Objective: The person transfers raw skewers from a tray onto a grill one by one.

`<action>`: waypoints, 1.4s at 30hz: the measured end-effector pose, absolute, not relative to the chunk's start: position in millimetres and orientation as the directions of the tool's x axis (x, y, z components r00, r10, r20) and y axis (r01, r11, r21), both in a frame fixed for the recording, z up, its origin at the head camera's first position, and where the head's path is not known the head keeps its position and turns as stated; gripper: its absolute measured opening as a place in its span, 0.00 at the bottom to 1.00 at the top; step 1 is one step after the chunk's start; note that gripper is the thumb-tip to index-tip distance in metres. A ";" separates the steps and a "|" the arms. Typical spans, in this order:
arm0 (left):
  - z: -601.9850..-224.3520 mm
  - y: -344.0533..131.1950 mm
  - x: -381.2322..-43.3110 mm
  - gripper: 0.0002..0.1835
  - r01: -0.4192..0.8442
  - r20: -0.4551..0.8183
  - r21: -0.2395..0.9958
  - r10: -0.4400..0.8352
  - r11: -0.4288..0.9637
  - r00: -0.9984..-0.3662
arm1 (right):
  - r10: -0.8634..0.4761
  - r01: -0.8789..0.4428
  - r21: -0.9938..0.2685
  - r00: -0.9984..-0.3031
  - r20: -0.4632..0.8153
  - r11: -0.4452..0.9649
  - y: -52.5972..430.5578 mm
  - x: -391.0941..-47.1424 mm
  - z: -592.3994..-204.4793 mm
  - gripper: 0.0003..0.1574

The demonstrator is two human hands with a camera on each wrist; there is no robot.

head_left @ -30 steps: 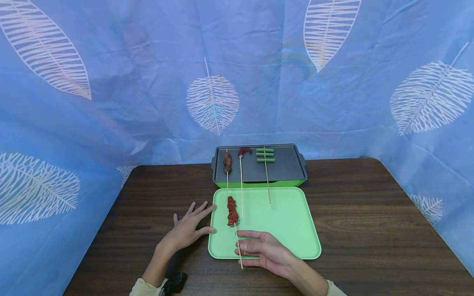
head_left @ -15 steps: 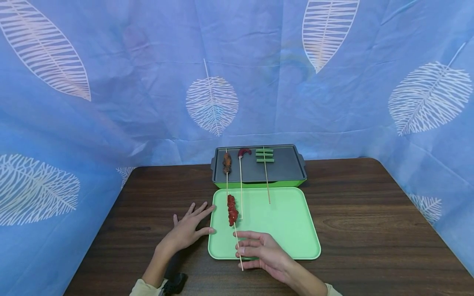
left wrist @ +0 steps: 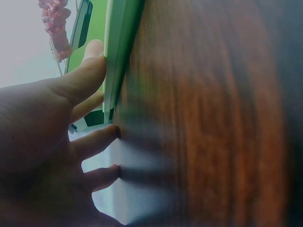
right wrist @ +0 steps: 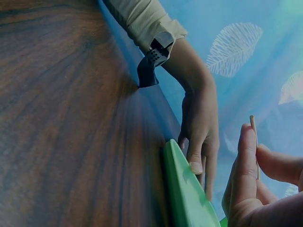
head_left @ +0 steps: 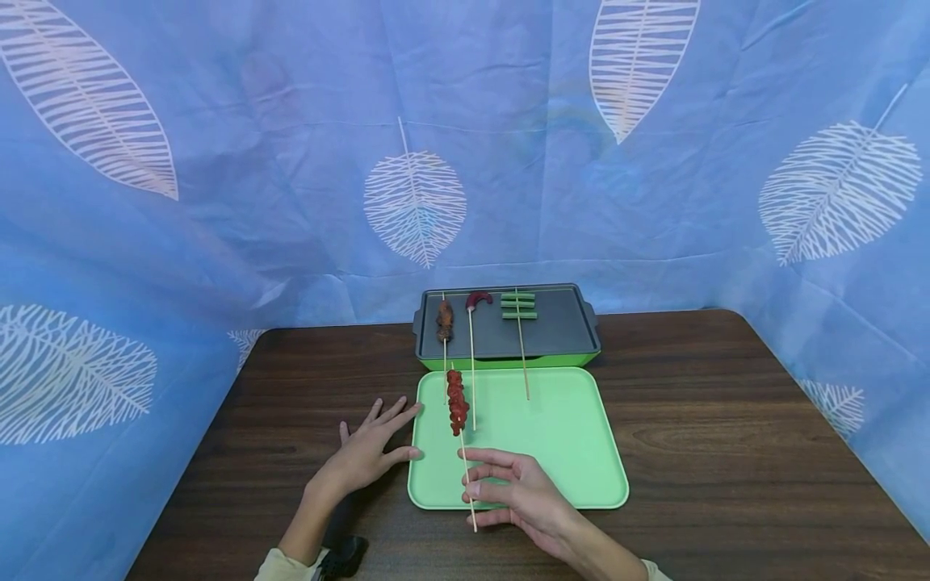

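My right hand (head_left: 516, 492) pinches the thin wooden stick of a skewer of red meat chunks (head_left: 457, 403) between thumb and fingers. The meat end points away from me, above the left part of a light green tray (head_left: 552, 436). In the right wrist view the stick (right wrist: 254, 137) stands between thumb and fingertips. My left hand (head_left: 366, 452) has its fingers spread, with thumb and a finger at the tray's left edge. In the left wrist view other fingertips of the left hand (left wrist: 42, 127) touch the tabletop, and the red meat (left wrist: 56, 23) hangs above the tray.
Behind the tray stands a green grill with a dark plate (head_left: 559, 331). Across it lie a brown meat skewer (head_left: 445, 321), a curled dark red skewer (head_left: 479, 299) and a green vegetable skewer (head_left: 519, 305), their sticks reaching over the tray. A blue leaf-patterned cloth (head_left: 508, 202) hangs behind the table.
The meat end of the red skewer has risen and shifted slightly toward the grill, still pinched in my right hand. My left hand has stayed in place.
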State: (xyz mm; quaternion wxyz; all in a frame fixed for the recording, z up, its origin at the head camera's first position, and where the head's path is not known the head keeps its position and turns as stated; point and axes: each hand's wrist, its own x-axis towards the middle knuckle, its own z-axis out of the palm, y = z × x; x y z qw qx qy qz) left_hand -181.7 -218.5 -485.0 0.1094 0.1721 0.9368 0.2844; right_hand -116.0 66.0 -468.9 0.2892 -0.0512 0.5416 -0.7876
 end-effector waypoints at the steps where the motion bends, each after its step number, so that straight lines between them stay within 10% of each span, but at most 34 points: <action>1: -484.8 -218.5 -181.6 0.40 0.262 -0.105 0.571 0.386 0.778 -0.916 | -0.509 0.396 -0.884 -0.830 -0.230 -0.247 66.3 -115.8 -467.9 0.38; 42: -484.7 -220.0 -179.9 0.40 0.267 -0.092 0.601 0.397 0.754 -0.913 | -0.323 0.181 -0.971 -0.938 -0.123 -0.156 139.0 -160.1 -426.7 0.38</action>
